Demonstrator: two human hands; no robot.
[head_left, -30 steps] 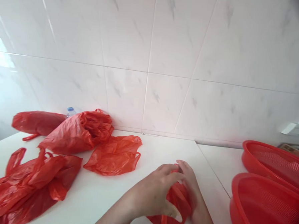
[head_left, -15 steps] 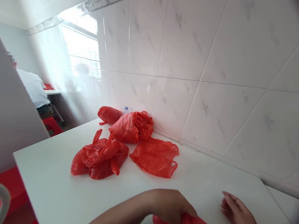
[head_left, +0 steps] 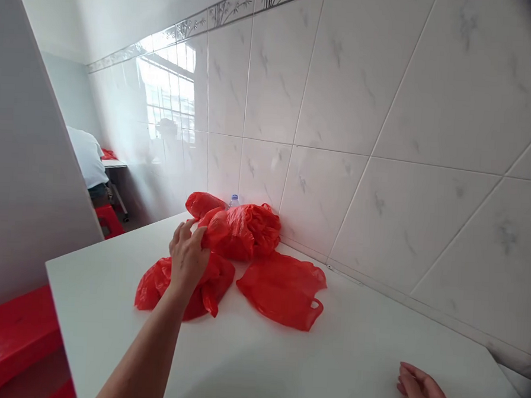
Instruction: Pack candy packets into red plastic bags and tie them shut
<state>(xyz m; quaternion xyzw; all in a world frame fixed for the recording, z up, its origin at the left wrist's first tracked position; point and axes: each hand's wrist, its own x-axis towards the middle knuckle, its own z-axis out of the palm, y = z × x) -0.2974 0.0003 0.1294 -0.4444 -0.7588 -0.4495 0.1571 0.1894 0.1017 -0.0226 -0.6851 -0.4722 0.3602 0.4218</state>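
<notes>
My left hand (head_left: 188, 257) reaches far over the table, its fingers closed on a crumpled red plastic bag (head_left: 216, 227) against the front of a big red bundle (head_left: 255, 231). Under my left wrist lies a loosely knotted red plastic bag (head_left: 154, 282), partly hidden by my hand and forearm. One flattened red plastic bag (head_left: 283, 289) with a handle loop is spread to the right of the pile. Low at the right, my right hand (head_left: 427, 394) rests close to the tabletop with curled fingers, and nothing shows in it.
The white table (head_left: 257, 365) meets a tiled wall (head_left: 328, 190). Behind the bags stand a blue-capped bottle (head_left: 234, 200) and a rolled red bag (head_left: 204, 204). A red bench (head_left: 18, 322) is at the left. Beyond a partition (head_left: 39, 181) sits a person in white (head_left: 87, 154).
My left hand has carried a red bag from the near table edge forward and left to the pile. My right hand stays low at the right. The view has shifted slightly.
</notes>
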